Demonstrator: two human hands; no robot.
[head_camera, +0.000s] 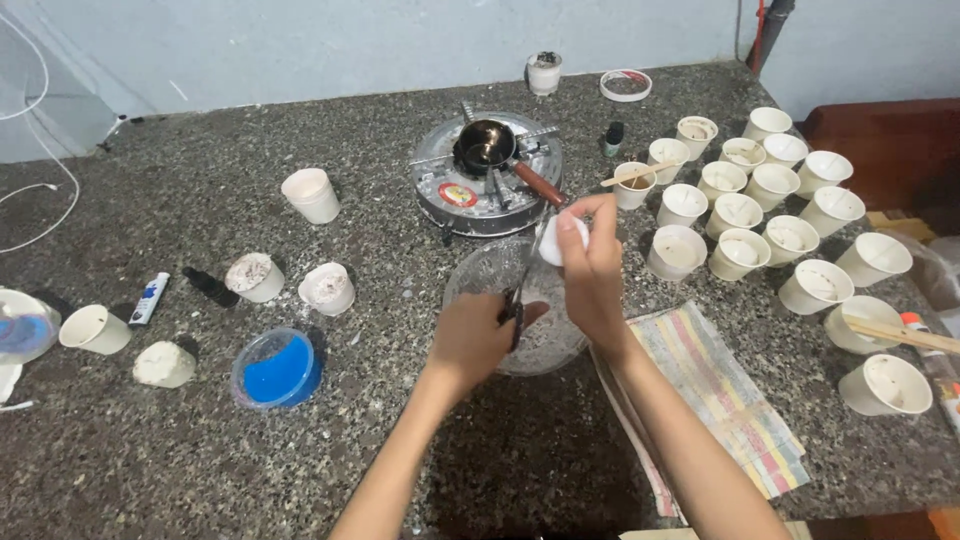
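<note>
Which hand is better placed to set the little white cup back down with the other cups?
Probably the right hand: its fingers already hold the white cup, and the cups stand on that side. The left hand holds scissors.

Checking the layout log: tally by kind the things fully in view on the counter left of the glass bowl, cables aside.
White cups: 4
Blue-filled clear tub: 1
White lump: 1
Small tube: 1
Dark little bottle: 1
Total: 8
</note>
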